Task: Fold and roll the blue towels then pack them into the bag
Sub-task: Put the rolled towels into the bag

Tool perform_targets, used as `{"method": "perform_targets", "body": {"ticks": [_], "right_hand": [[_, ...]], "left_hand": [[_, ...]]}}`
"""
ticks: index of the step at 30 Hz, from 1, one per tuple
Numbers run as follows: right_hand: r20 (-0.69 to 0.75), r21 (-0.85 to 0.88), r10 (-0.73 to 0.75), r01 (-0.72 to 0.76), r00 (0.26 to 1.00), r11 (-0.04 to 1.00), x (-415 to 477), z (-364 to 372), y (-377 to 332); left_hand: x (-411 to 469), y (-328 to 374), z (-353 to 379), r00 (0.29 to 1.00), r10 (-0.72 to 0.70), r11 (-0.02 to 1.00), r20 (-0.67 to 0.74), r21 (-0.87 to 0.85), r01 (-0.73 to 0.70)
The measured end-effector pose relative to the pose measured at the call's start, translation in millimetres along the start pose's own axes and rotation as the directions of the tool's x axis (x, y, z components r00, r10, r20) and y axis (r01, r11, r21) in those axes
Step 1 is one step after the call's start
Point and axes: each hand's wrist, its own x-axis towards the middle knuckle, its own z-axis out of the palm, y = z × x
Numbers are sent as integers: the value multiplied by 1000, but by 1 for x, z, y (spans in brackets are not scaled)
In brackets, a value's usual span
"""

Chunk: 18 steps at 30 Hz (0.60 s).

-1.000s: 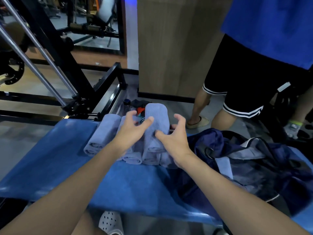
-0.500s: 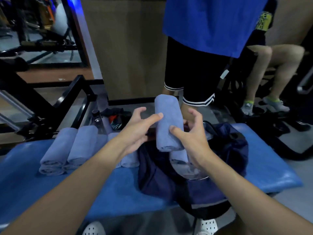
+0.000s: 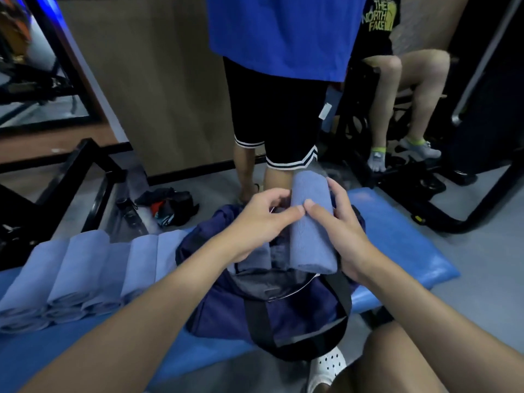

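Note:
A rolled blue towel (image 3: pixel 310 222) lies lengthwise over the open mouth of the navy bag (image 3: pixel 269 313) on the blue bench. My right hand (image 3: pixel 340 231) grips its right side, thumb across the top. My left hand (image 3: pixel 258 219) holds it from the left, thumb meeting the right thumb on the roll. Another rolled towel (image 3: pixel 256 258) lies inside the bag under my left hand. Several rolled blue towels (image 3: pixel 82 273) lie side by side on the bench to the left.
The blue padded bench (image 3: pixel 397 245) carries the bag and rolls. A person in a blue shirt and black shorts (image 3: pixel 278 123) stands just beyond the bag. Another person sits at the right. A black metal frame (image 3: pixel 93 171), a bottle and dark clothes lie on the floor at left.
Both hands have carried the rolled towel from the row to the right and lowered it onto the bag's opening. The view has swung right and down.

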Motion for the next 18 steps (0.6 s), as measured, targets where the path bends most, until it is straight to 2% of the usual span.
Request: {"method": "perform_targets", "body": {"ticks": [3, 4, 6, 8, 11, 14, 18], "right_hand": [[-55, -112, -14, 7, 998, 994, 5, -11, 9], [-66, -154, -7, -4, 998, 988, 8, -15, 13], [-68, -204, 27, -40, 997, 978, 12, -20, 21], [-51, -244, 66, -76, 997, 967, 18, -21, 28], [-47, -291, 114, -123, 992, 949, 27, -18, 37], [-63, -316, 120, -134, 991, 939, 37, -14, 42], [-26, -358, 150, -149, 988, 922, 53, -6, 44]], "left_hand": [[9, -12, -3, 997, 63, 953, -38, 298, -49], [13, -18, -6, 990, 131, 869, -60, 487, -86], [20, -27, -12, 976, 216, 569, 17, 811, -140], [26, -33, -17, 988, 107, 357, 108, 924, -139], [36, -40, -17, 986, -56, 162, 157, 976, -146], [42, -37, -20, 986, -36, 78, 164, 984, -161], [47, -27, -31, 988, 113, 154, 108, 980, -125]]}}
